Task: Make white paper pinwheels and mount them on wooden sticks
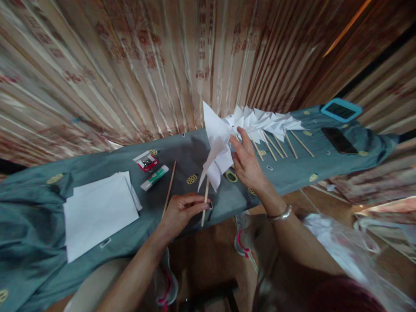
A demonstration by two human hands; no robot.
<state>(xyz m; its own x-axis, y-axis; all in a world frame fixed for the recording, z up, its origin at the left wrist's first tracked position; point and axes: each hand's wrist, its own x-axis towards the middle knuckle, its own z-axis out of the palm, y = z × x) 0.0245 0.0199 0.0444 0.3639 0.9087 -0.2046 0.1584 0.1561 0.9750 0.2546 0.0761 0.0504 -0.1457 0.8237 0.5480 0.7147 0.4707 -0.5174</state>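
My left hand is closed in a pinch on the wooden stick of a white paper pinwheel, holding it upright above the grey-blue cloth. My right hand has its fingers stretched out, the fingertips touching the pinwheel's folded paper blades on their right side. A silver bracelet sits on my right wrist. A bare wooden stick lies on the cloth just left of my left hand.
A stack of white paper sheets lies at the left. A glue stick and a small red-and-white box lie nearby. Several finished pinwheels lie in a row at the right, beyond them a black phone and a blue-cased device.
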